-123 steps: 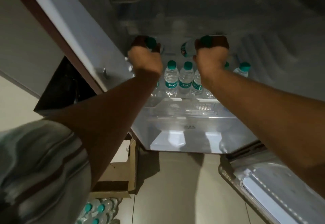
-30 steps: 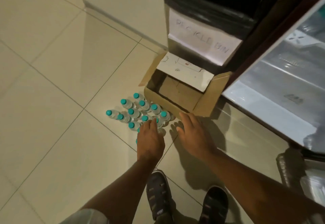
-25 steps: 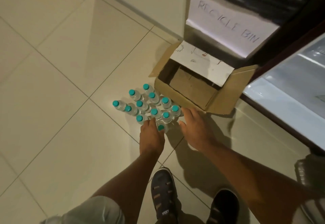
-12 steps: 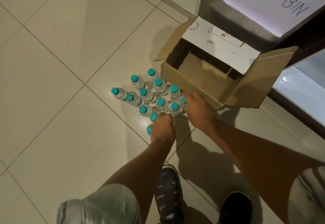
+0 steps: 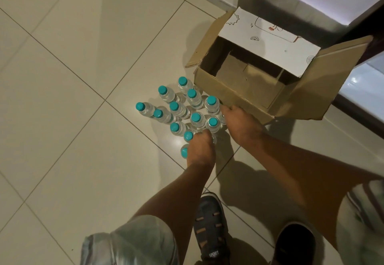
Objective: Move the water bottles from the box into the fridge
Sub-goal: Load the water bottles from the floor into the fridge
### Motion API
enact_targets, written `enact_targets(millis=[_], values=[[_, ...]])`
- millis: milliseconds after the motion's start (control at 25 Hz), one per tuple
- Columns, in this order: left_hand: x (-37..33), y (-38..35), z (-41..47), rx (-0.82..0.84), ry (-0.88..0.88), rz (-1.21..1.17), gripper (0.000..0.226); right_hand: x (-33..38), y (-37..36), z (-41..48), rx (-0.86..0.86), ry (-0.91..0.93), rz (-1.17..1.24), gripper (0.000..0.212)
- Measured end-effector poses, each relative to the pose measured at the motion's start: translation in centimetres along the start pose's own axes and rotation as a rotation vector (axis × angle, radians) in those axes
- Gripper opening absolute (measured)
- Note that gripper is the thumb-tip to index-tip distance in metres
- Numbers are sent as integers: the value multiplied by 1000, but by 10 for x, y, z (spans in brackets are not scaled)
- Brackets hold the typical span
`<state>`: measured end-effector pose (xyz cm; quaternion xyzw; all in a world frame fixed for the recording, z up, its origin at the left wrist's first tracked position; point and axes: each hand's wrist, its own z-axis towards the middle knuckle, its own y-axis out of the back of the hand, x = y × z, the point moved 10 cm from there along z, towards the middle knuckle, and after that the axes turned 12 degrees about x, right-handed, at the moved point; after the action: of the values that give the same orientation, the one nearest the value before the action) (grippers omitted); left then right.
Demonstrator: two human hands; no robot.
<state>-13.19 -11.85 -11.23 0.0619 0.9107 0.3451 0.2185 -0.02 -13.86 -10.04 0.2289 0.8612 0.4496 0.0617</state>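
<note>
Now both your hands are down at the water bottles (image 5: 195, 119), which stand upright on the floor tiles (image 5: 83, 140), just left of the open cardboard box (image 5: 228, 94); 12 teal caps show. Your left hand (image 5: 200, 148) sits over the nearest bottles, its fingers curled downward and hidden, so I cannot tell whether they grip. Your right hand (image 5: 239, 123) reaches between the cluster and the box's near wall, fingertips out of sight too.
</note>
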Motion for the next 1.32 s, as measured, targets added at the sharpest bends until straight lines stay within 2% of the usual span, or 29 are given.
enact_targets(millis=[240,400,640,760,960,1120,1320], values=[[19,-8,-16,-10,108,-335,23,-21,-4,-34,14,-78,29,43],[16,-3,-40,-36,112,-428,30,-53,0,-81,-25,-175,291,33],[-21,6,-74,-18,79,-444,36,-82,17,-154,-138,-246,477,52],[-48,9,-92,0,42,-422,33,-103,20,-181,-156,-275,551,50],[-107,24,-129,-52,-21,-447,25,-147,31,-232,-285,-284,751,40],[-151,30,-155,-107,-20,-582,30,-195,49,-277,-462,-353,944,36],[-215,37,-185,-178,-80,-667,34,-253,72,-341,-688,-458,1062,37]])
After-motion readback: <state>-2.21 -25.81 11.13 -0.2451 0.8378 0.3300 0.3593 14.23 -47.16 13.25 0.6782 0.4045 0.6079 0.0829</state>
